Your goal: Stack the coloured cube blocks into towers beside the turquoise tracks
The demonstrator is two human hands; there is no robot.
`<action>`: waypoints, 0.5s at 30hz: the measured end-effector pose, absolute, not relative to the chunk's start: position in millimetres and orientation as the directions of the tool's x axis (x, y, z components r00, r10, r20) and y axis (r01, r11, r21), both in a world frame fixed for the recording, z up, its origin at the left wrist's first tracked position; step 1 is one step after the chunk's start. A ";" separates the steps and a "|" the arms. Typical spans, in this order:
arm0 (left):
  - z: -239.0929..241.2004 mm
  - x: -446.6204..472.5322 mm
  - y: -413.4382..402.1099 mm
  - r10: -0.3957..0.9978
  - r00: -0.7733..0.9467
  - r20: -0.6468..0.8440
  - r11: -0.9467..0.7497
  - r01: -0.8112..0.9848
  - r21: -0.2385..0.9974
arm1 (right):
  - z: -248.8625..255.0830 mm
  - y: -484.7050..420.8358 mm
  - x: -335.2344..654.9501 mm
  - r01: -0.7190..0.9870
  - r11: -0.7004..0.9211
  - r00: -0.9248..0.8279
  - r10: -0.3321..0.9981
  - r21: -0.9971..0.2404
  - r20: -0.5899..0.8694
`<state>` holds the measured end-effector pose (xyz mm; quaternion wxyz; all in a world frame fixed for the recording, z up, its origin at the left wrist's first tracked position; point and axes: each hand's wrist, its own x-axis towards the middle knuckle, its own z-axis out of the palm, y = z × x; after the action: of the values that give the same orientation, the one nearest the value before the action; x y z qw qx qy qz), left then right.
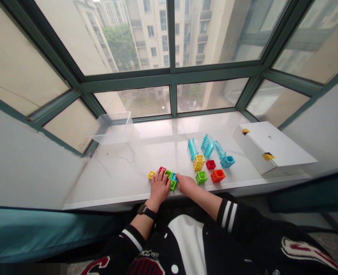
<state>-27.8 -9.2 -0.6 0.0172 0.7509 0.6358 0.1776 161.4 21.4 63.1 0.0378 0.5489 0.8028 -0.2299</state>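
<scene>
A cluster of small hollow toy cubes (169, 176) in yellow, red, green and blue lies near the front edge of the white window sill (123, 168). My left hand (159, 188) rests on the cluster's left part, fingers closed over the cubes. My right hand (186, 184) touches the cluster's right side at a blue cube (174, 177), fingers curled. To the right stand a yellow cube (199, 162), a red cube (210, 164), a green cube (201, 177) and an orange cube (218, 175). Light blue ribbed track pieces (208, 145) lie behind them.
A clear plastic tub (113, 127) stands at the sill's back left. A white cardboard box (269, 148) with yellow tabs lies at the right. Large green-framed windows close the sill behind and at both sides.
</scene>
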 end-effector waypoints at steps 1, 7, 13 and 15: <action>-0.5 -27.8 -9.3 0.962 0.128 0.241 -0.188 0.951 0.244 | 62.5 21.3 161.1 0.903 0.285 -0.385 0.869 -0.321 -0.312; -1.1 -27.2 -9.2 0.961 0.124 0.247 -0.181 0.957 0.225 | 63.4 21.5 162.7 0.922 0.271 -0.348 0.894 -0.276 -0.281; -0.3 -27.6 -8.9 0.963 0.122 0.240 -0.181 0.954 0.240 | 64.3 21.8 160.1 0.905 0.327 -0.379 0.910 -0.271 -0.167; 0.1 -27.8 -8.9 0.964 0.121 0.239 -0.180 0.952 0.247 | 67.7 22.4 160.8 0.901 0.328 -0.384 0.907 -0.284 -0.173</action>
<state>-27.8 -8.9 0.1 0.0164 0.7484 0.6399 0.1737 160.8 22.4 67.7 -0.0085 0.5547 0.8147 -0.1688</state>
